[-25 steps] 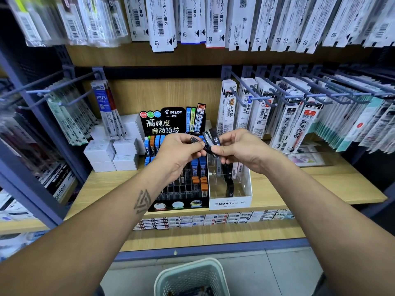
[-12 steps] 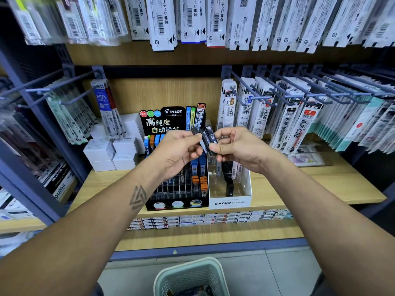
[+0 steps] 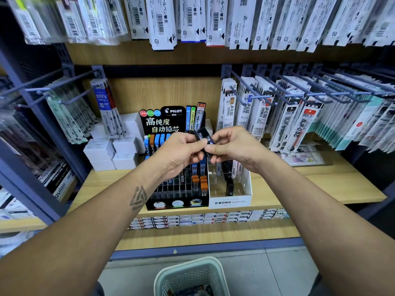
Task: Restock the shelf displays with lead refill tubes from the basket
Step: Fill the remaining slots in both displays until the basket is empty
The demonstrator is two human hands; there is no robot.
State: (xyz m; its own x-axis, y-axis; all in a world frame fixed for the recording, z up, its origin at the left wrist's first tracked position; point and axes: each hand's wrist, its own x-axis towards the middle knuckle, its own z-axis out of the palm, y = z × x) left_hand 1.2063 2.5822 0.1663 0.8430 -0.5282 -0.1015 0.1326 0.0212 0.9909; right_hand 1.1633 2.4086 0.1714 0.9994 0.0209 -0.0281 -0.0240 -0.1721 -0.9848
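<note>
A small bundle of black lead refill tubes [image 3: 204, 138] is held between both hands, above the 2 shelf displays and in front of the wooden back panel. The exact count of tubes cannot be told. The upper ends of the tubes stand clear above the fingers, tilted slightly to the left, while the lower ends are hidden between the hands. The left hand [image 3: 181, 152] is curled on the bundle from the left, its thumb laid against the tubes' face. The right hand [image 3: 232, 149] is clamped on the same bundle from the right, thumb and forefinger pinched around it.

Directly beneath the hands, a white Mono display box [image 3: 230, 201] is seen on the wooden shelf [image 3: 320, 184], with a few black tubes standing in its clear compartments. Touching its left side, a black Pilot display rack [image 3: 171, 122] is set, holding blue and orange tubes in rows. White boxes [image 3: 111, 151] are stacked to the left of the rack. Packaged pen refills [image 3: 277, 116] are hung on pegs to the right and along the row above.

At the bottom edge, a pale green perforated basket [image 3: 190, 276] is seen on the floor, with dark items inside that are too blurred to tell.
</note>
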